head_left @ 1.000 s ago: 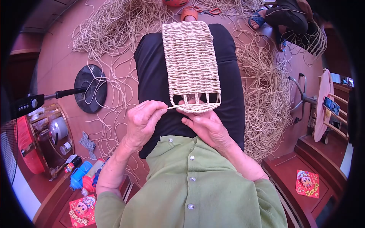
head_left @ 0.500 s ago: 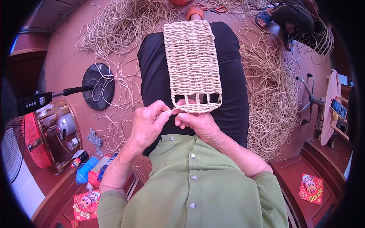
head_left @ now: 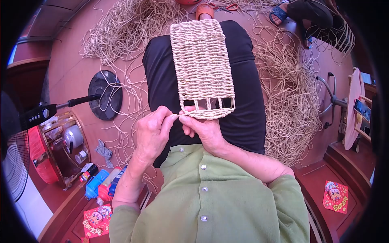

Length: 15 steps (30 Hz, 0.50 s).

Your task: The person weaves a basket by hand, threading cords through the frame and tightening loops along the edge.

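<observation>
A pale woven basket panel [head_left: 202, 60] lies over my dark-trousered lap, with an open gap crossed by a few upright cords near its close end and a curved braided rim [head_left: 210, 114] below. At the rim's left corner my left hand [head_left: 153, 130] is closed in a pinch on a thin cord end, thumb against forefinger. My right hand [head_left: 206, 133] grips the rim just beside it, thumb on the near side and some fingers behind the panel. The two thumbs almost meet. What the hidden right fingers touch cannot be seen.
Heaps of loose cord [head_left: 283, 105] spread over the floor on the right and far left. A fan's round base [head_left: 105, 95] stands at left, near bottles [head_left: 96, 184]. Another person's sandalled foot [head_left: 278, 15] shows at top right. A phone [head_left: 362, 109] rests at far right.
My right hand has shifted left along the rim, its thumb now close to the left fingertips. The left hand moved slightly left. The whole view has tilted a little.
</observation>
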Motion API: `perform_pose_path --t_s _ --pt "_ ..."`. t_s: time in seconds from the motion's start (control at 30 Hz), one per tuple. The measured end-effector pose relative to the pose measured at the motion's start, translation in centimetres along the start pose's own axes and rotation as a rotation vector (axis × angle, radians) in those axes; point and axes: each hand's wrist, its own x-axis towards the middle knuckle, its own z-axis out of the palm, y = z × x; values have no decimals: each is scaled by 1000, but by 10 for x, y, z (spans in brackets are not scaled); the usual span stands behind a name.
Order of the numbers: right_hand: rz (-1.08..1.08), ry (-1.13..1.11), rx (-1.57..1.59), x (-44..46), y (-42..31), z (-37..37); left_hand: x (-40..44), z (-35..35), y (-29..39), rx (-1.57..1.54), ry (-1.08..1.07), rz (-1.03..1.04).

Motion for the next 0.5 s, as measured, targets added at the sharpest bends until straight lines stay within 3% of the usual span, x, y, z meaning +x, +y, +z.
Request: perform_pose_path --t_s 0.2,0.3,0.43,0.5 --pt "-93 -10 -103 -4 -8 2 -3 -8 8 110 -49 83" --pt "-95 21 -241 -7 -9 -3 0 -5 15 -8 119 147" --pt "-241 -9 -437 -6 0 -22 11 1 12 -27 90 414" --pt "-175 -31 -407 -8 -2 -24 16 7 11 -17 76 472"
